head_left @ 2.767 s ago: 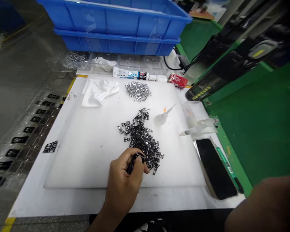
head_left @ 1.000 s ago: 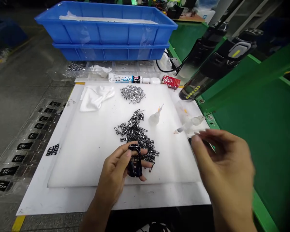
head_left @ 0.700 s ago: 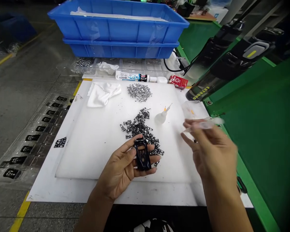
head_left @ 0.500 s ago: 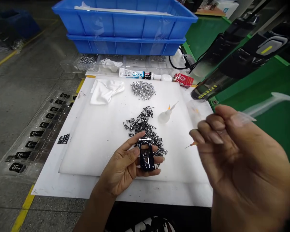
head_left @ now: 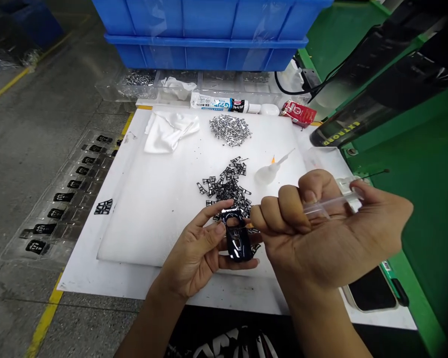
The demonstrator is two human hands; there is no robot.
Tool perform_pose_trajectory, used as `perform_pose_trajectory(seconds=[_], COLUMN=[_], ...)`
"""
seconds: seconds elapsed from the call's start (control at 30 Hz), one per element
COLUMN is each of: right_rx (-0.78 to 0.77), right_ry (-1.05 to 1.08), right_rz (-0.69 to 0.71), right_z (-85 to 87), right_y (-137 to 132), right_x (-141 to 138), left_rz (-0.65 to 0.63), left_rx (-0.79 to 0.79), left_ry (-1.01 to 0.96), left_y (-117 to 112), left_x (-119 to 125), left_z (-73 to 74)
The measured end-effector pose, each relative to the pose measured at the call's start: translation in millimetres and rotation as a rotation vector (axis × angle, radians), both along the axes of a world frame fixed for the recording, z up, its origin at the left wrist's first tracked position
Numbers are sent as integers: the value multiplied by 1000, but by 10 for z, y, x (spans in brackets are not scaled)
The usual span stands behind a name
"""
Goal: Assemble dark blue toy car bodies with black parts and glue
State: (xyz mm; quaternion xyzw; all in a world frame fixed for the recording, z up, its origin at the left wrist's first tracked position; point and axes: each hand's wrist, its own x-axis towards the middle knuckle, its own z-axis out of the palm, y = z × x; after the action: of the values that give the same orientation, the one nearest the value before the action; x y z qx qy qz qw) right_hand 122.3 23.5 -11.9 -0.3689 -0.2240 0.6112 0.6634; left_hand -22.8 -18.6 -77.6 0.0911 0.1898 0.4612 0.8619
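My left hand (head_left: 197,251) holds a glossy black toy car body (head_left: 237,238) between thumb and fingers, underside up, above the near edge of the white foam board (head_left: 160,199). My right hand (head_left: 321,233) is wrapped round a clear syringe (head_left: 332,204), thumb on the plunger end, its tip pointing at the car body. A heap of small black parts (head_left: 227,186) lies just behind both hands.
A heap of small silver parts (head_left: 229,130), a white cloth (head_left: 169,130), a small glue bottle (head_left: 269,171), a glue tube (head_left: 224,105) and a red packet (head_left: 297,112) lie further back. Blue crates (head_left: 209,30) stand behind. A phone (head_left: 373,293) lies at right. Trays of black parts (head_left: 65,196) lie at left.
My right hand came in from the right, picked up the syringe and brought its tip to the car body. My left hand turned the car body to face up.
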Motion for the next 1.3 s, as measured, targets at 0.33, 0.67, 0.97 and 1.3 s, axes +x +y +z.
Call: perform_pose_trajectory(seconds=[0.33,0.67,0.97,1.3], right_rx=[-6,50,126,158], right_ry=[23,-48,-19,-19], right_rz=[-102,-125,-147,-189], right_z=[-23,-24,-103,-68], right_y=[-3,21,-5,-22], right_x=[-164,-209,-195,-221], left_rz=[3,-7,2,16], left_rx=[-25,6,-12,-18], left_ry=[55,97,82,85], left_y=[4,8,-8,1], left_x=[1,-3,1,1], left_z=[-19,-26,-12,-1])
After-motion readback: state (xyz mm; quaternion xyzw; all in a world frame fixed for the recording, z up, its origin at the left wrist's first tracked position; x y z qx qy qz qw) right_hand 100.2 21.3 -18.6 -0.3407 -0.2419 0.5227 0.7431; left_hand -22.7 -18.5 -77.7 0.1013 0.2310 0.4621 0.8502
